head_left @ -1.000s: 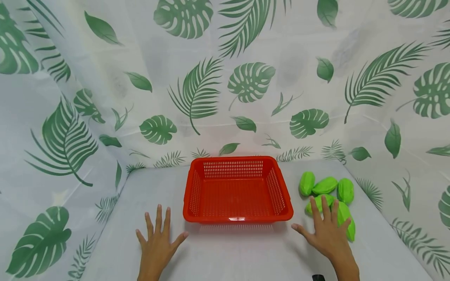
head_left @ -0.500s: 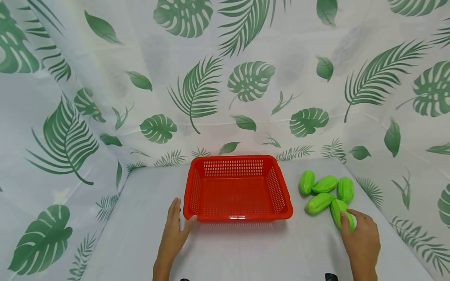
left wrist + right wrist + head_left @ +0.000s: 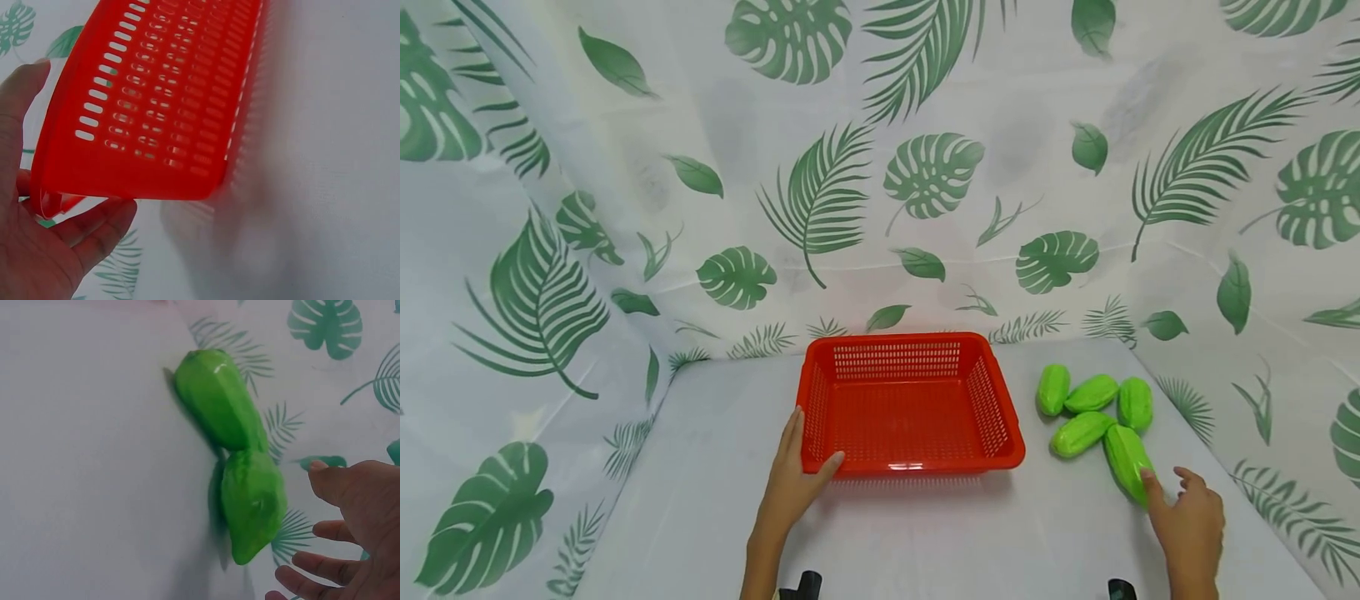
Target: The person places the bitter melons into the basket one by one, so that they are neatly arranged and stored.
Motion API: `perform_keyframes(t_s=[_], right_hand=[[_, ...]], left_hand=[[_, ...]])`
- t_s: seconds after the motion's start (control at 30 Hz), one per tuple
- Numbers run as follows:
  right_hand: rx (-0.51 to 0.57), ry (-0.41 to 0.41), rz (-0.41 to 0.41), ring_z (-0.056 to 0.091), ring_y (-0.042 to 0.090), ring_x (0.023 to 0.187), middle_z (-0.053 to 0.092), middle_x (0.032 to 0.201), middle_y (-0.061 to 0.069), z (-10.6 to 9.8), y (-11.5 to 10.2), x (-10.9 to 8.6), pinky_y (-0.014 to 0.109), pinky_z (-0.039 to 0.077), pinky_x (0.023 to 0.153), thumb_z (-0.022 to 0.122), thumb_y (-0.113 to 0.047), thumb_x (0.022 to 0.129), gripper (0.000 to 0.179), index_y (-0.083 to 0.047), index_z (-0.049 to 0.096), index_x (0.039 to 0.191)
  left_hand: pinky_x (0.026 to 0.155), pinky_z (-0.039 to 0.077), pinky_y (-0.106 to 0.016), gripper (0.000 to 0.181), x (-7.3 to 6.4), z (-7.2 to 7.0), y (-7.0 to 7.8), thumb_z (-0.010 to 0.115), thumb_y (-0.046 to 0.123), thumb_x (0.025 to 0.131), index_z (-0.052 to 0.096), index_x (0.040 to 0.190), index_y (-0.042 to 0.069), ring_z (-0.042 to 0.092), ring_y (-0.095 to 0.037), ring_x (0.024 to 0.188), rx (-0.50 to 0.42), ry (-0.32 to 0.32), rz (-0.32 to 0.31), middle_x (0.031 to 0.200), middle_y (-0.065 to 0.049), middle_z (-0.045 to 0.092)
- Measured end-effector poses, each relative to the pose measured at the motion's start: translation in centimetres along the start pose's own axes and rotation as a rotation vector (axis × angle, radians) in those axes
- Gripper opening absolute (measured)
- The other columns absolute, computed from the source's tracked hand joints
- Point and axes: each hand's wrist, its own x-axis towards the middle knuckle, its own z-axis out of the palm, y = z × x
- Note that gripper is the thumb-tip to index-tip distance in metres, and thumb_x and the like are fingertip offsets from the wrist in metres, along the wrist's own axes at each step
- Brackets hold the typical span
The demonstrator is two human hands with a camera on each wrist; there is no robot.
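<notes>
A red plastic basket (image 3: pixel 940 464) with slotted walls stands at mid-table. My left hand (image 3: pixel 790 487) grips its near left corner. In the left wrist view the basket's wall (image 3: pixel 150 172) fills the middle, with my thumb and fingers on opposite sides of the rim. To the right, several green ridged fruit-like pieces lie grouped; their exact kind is unclear. My right hand (image 3: pixel 1189 521) is beside the nearest green piece (image 3: pixel 1126 462), fingers spread and slightly bent. The right wrist view shows a gap between that hand (image 3: pixel 362 531) and the pointed green piece (image 3: pixel 253 500).
Other green pieces lie close behind, including an upright one (image 3: pixel 1053 389) nearest the basket. A white cloth with leaf prints (image 3: pixel 1075 192) hangs behind and at both sides. The tabletop (image 3: pixel 722 400) is covered in white.
My left hand has moved right, from the bare tabletop to the basket's corner, and taken hold. My right hand has turned and shifted right and nearer, from above the green pieces to beside the nearest one.
</notes>
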Motion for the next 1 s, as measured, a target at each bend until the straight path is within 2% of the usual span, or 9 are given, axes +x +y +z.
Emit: perform_keyframes(t_s=[0.2, 0.37, 0.53, 0.73, 1.0], right_hand=[[-0.029, -0.099, -0.006, 0.037, 0.054, 0.122, 0.038, 0.133, 0.039, 1.5, 1.0, 1.5, 0.067, 0.038, 0.093, 0.050, -0.053, 0.096, 0.083, 0.010, 0.028, 0.145], [-0.052, -0.145, -0.006, 0.038, 0.055, 0.120, 0.037, 0.134, 0.038, 2.8, 1.6, 2.0, 0.067, 0.041, 0.088, 0.053, -0.058, 0.092, 0.092, 0.008, 0.022, 0.148], [-0.059, -0.111, 0.002, 0.039, 0.058, 0.118, 0.039, 0.134, 0.039, 3.5, 1.5, 2.1, 0.069, 0.042, 0.083, 0.060, -0.059, 0.087, 0.096, 0.004, 0.023, 0.150], [-0.027, -0.058, 0.031, 0.039, 0.056, 0.120, 0.040, 0.138, 0.036, 4.0, 1.4, 2.2, 0.069, 0.037, 0.088, 0.064, -0.053, 0.086, 0.095, 0.000, 0.022, 0.153], [0.060, -0.001, 0.023, 0.043, 0.050, 0.122, 0.045, 0.140, 0.032, 4.6, 1.7, 2.3, 0.063, 0.034, 0.091, 0.064, -0.043, 0.090, 0.080, -0.002, 0.032, 0.150]], left_hand=[[0.104, 0.042, -0.057, 0.108, 0.5, 0.4, -0.4, 0.070, 0.061, 0.078, 0.012, 0.158, 0.017, 0.027, -0.033, 0.148, 0.017, -0.024, -0.001, 0.165, -0.001, 0.011], [0.101, 0.045, -0.057, 0.112, 0.5, 0.6, -0.7, 0.071, 0.064, 0.075, 0.012, 0.158, 0.017, 0.029, -0.034, 0.147, 0.028, -0.028, -0.017, 0.166, 0.000, 0.009], [0.100, 0.046, -0.057, 0.113, 0.7, 0.6, -0.7, 0.072, 0.064, 0.074, 0.012, 0.158, 0.019, 0.031, -0.034, 0.146, 0.020, -0.023, -0.026, 0.166, 0.001, 0.009], [0.100, 0.046, -0.056, 0.113, 0.9, 0.5, -0.5, 0.072, 0.064, 0.074, 0.012, 0.158, 0.018, 0.032, -0.033, 0.145, 0.012, -0.027, -0.020, 0.166, 0.003, 0.009], [0.099, 0.047, -0.056, 0.113, 1.1, 0.3, -0.9, 0.072, 0.064, 0.074, 0.011, 0.158, 0.021, 0.033, -0.033, 0.145, 0.011, -0.022, -0.023, 0.165, 0.004, 0.009]])
